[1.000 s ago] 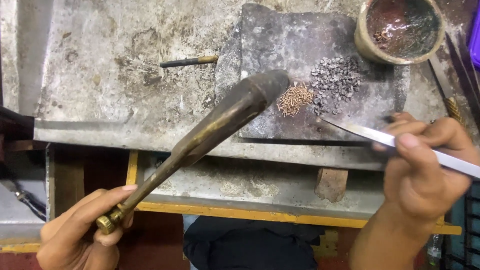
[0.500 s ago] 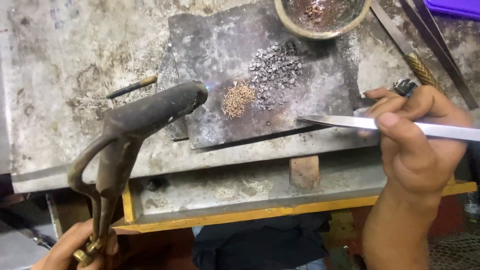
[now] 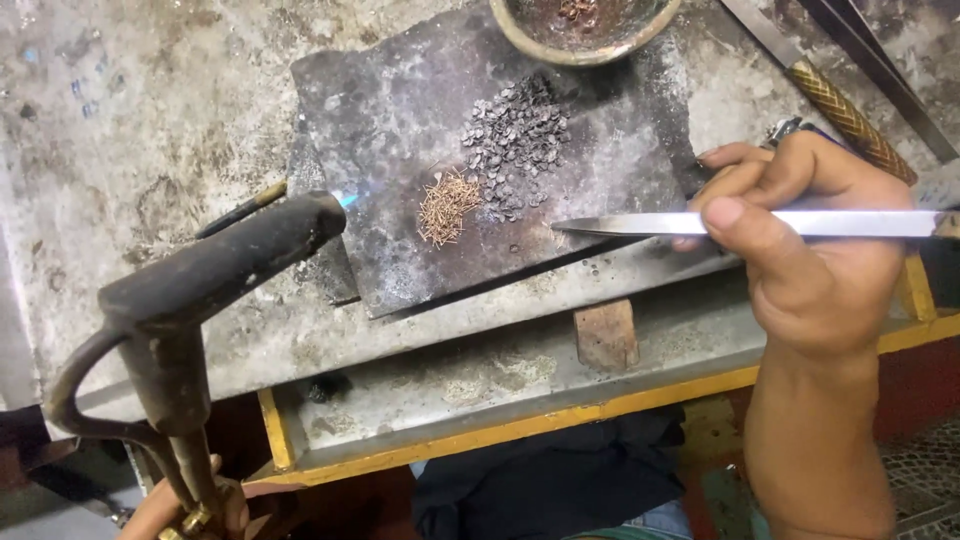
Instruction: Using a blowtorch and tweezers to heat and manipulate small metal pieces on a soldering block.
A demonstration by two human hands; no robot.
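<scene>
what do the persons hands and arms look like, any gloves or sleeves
Both hands are bare, no gloves. The right hand and its forearm show no sleeve, watch or ring. Only part of the left hand shows at the bottom edge, also uncovered.

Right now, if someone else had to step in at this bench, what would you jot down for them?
Left hand: grips the brass base of the dark torch; a small blue flame shows at its nozzle, aimed at the dark slab.
Right hand: holds long steel tweezers, tip hovering just right of the piles.
On the slab: a small heap of golden wire bits beside a larger heap of grey bits.
Done: torch lit. Left: neither heap glows yet.
</scene>
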